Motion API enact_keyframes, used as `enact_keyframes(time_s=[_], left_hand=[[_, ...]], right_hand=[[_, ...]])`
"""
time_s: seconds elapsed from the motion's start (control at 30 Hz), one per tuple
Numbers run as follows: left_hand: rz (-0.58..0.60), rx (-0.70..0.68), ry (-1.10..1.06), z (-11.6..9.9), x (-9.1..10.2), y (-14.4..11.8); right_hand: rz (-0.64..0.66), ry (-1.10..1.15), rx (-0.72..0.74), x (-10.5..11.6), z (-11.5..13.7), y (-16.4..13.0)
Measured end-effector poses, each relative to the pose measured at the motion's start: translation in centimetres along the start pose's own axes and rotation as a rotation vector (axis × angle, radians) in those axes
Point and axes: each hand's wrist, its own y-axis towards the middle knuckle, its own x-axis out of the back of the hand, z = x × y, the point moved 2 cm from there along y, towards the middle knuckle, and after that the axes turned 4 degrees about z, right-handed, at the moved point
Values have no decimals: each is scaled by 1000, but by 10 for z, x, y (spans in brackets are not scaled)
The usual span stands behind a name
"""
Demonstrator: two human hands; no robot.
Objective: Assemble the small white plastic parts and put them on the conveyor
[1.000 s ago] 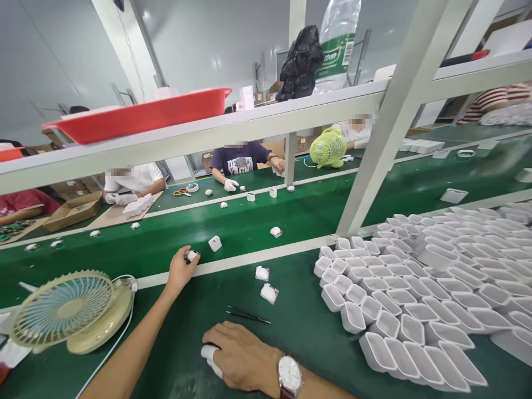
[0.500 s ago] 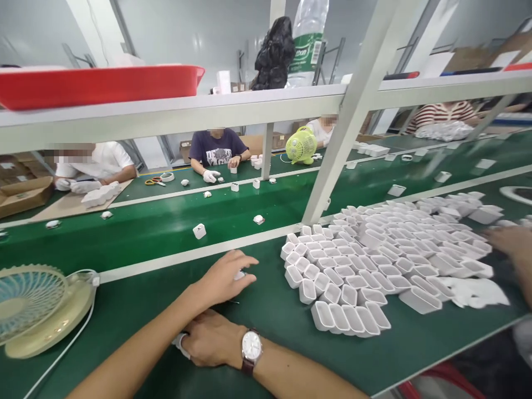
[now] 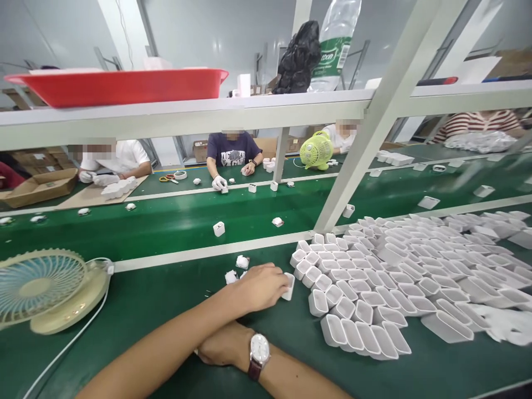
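My left hand (image 3: 266,285) reaches across to the right, its fingers closed on the near edge of a small white plastic box (image 3: 287,286). That box stands just left of a large group of similar open white boxes (image 3: 353,277). Below, my left forearm crosses over my right hand (image 3: 222,344), which has a watch (image 3: 260,349) at its wrist. The right hand looks curled; its fingertips are hidden, and only a pale sliver shows at its far side. Behind my left hand lie crumpled white pieces (image 3: 242,261), partly covered by the hand.
A cream fan (image 3: 39,288) with a cable stands at the left. Beyond the pale rail runs a green conveyor (image 3: 174,233) carrying small white parts. A slanted post (image 3: 369,133) supports the shelf with a red tray (image 3: 133,86). Several co-workers sit opposite.
My left hand has moved right, from the crumpled pieces to the white box, and its fingers have closed. My right hand is now more covered by the left forearm. The view has shifted left.
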Motion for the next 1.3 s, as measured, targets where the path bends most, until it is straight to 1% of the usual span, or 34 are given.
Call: enact_keyframes(time_s=[0.1,0.2,0.27,0.33,0.37,0.43,0.5,0.57,0.6,0.67,0.77,0.93,1.13,1.2,1.3], left_hand=[[-107,74,-38,16,19,-29],[-207,181,-113,39,33,-68],[-277,283,-153,58,34,-100],[-365,395,-153,77,29,-135],[-395,440,-144,85,24,-152],[-432,504,-126,96,14,-183],[-443,535,-119,100,4,-206],[-445,549,-125,98,-3,-220],[-445,553,-132,96,-5,-225],[-454,560,-153,93,-6,-231],[-478,562,-197,91,-10,-236],[-511,557,-257,92,-23,-241],[-547,578,-263,92,-29,-243],[-543,595,-265,91,-30,-243],[-537,630,-278,91,-33,-243]], right_hand=[[2,-32,20,9,3,3],[-68,-56,62,21,5,4],[-88,-73,84,27,4,4],[-96,-100,76,32,-1,3],[-112,-115,50,36,-5,2],[-175,-140,-65,46,-18,0],[-237,-171,-244,60,-34,-4],[-229,-240,-389,71,-48,-9],[-205,-279,-444,75,-54,-12],[-145,-329,-481,79,-62,-17],[-104,-326,-457,78,-67,-22],[-130,-197,-399,73,-67,-25],[-183,-183,-464,75,-71,-20],[-178,-125,-468,77,-72,-21],[-140,-45,-429,75,-73,-23]])
